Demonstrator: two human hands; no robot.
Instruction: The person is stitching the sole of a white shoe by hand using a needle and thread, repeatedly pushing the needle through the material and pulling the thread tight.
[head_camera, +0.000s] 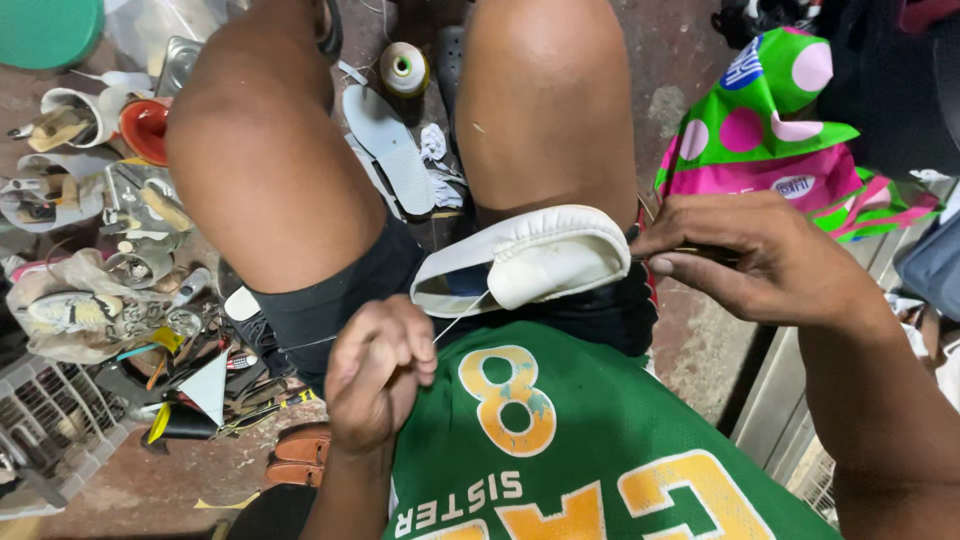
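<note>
Left hand (378, 370) clenched on taut thread (455, 322) | right hand (755, 262) pinching thin awl (690, 252) | white shoe (525, 258) on lap: light, pliable upper, stiffer sole; grip by sole edge.

Even, fairly bright light, soft shadows, slight wide-angle stretching at edges.

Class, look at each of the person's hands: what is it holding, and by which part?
Left hand pinches a thin pale thread at its near end. Right hand pinches a thin dark tool beside the white shoe.

Floor clutter (150, 330) left of knees (260, 150)
</note>
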